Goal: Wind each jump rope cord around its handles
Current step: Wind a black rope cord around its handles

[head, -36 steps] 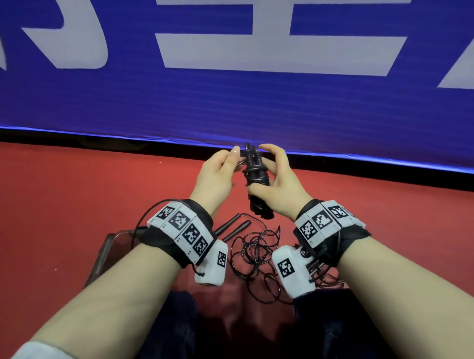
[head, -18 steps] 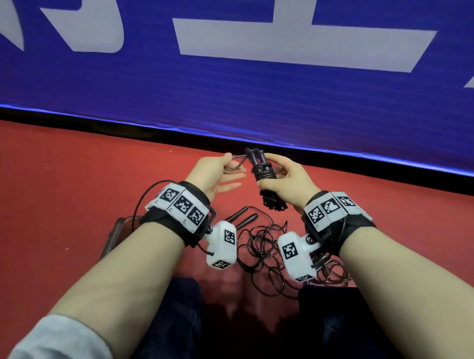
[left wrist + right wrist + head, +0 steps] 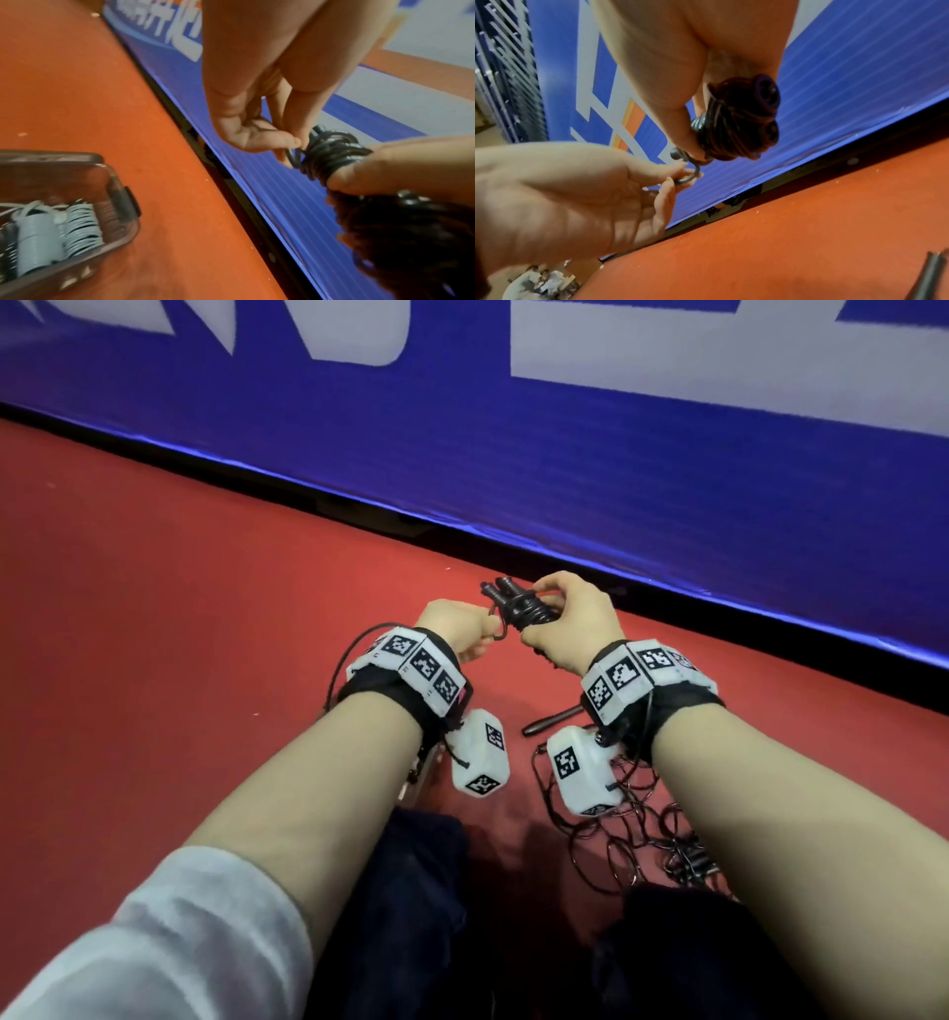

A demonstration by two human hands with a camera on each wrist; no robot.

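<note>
- The wound black jump rope is gripped by the right hand, above the red floor.
- Its cord loop is pinched by the left hand.

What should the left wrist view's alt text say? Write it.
A left hand pinches a short loop of black cord beside the wound jump rope bundle gripped by the right hand. A clear bin holds wound grey ropes.
</note>
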